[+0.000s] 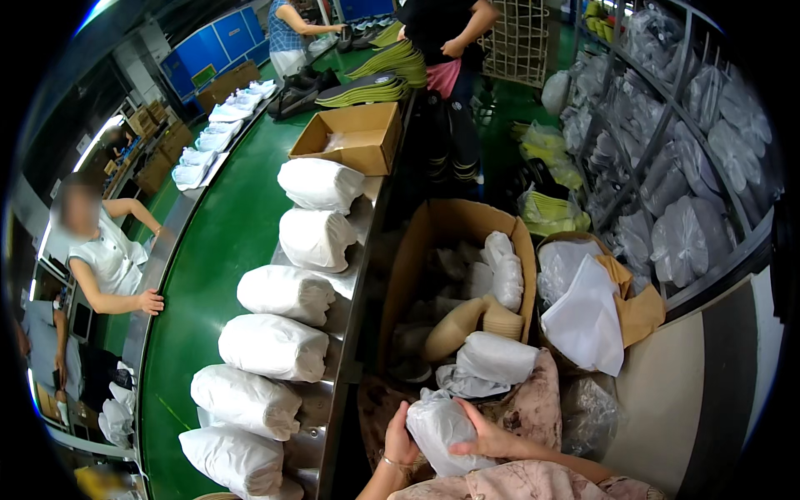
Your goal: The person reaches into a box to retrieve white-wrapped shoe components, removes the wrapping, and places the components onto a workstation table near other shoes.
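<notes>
Between my two hands, above my lap, is a white paper-wrapped bundle (442,429); its contents are hidden. My left hand (402,435) presses its left side with the fingers curved up along it. My right hand (483,435) grips the other side, thumb across the front. Just beyond lies another white bundle (497,357) at the near edge of an open cardboard box (522,242). Inside the box are more white bundles and a curved beige piece (458,327). To my left, several similar white bundles (275,346) stand in a row along the belt's edge.
A long green conveyor belt (208,275) with a metal edge (333,367) runs along my left. On it are a cardboard tray (387,142), insoles (367,90) and pale shoes (192,167). People work around the belt. A rack of bagged items (692,233) stands right.
</notes>
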A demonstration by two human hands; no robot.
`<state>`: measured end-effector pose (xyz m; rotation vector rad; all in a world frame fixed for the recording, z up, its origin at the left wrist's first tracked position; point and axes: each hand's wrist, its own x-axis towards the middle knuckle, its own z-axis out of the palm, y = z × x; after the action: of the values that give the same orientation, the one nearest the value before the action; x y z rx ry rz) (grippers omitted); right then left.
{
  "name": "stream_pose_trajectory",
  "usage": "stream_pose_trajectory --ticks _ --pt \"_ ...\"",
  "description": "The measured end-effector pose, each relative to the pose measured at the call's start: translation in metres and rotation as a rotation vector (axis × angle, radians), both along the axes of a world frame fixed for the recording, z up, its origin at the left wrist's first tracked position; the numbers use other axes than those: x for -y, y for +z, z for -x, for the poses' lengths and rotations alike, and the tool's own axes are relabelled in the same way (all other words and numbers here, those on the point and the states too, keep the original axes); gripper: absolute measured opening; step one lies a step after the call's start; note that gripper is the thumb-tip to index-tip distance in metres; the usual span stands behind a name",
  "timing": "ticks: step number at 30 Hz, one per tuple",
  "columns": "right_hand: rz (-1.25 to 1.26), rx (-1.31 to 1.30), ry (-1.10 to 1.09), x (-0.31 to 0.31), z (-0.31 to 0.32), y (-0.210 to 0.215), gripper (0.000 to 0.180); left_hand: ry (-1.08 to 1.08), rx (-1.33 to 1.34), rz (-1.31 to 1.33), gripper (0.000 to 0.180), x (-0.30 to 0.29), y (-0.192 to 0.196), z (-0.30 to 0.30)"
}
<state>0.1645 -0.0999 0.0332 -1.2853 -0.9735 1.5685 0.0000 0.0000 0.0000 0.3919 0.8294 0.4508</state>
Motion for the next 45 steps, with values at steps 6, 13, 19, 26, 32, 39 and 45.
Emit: stream_pose_trajectory --ticks 6,13,19,26,32,39,45 --pt "0.073 0.032 -0.077 -0.009 0.000 0.003 0.105 0.053 0.094 -0.184 0.095 0.025 0.032 0.004" --pt "-0.044 0.294 -0.113 -0.027 0.004 0.018 0.098 -0.019 -0.203 -0.527 0.093 0.018 0.039 -0.009" --pt "-0.148 0.249 -0.055 -0.068 -0.026 0.017 0.084 0.116 -0.070 -0.398 0.084 -0.040 0.037 -0.029" --pt "0.170 0.279 -0.369 -0.115 -0.144 -0.032 0.033 0.282 -0.055 0.215 0.080 -0.087 -0.002 -0.009" --pt "0.167 0.473 -0.150 -0.216 -0.229 -0.123 0.032 0.171 -0.135 0.291 0.069 -0.122 -0.048 -0.041" --pt "0.266 0.742 0.405 -0.331 -0.224 -0.272 0.036 -0.007 -0.216 0.269 0.078 -0.143 -0.073 -0.066" --pt "0.338 0.542 0.540 -0.365 -0.214 -0.356 0.038 -0.128 -0.273 0.307 0.085 -0.158 -0.085 -0.055"
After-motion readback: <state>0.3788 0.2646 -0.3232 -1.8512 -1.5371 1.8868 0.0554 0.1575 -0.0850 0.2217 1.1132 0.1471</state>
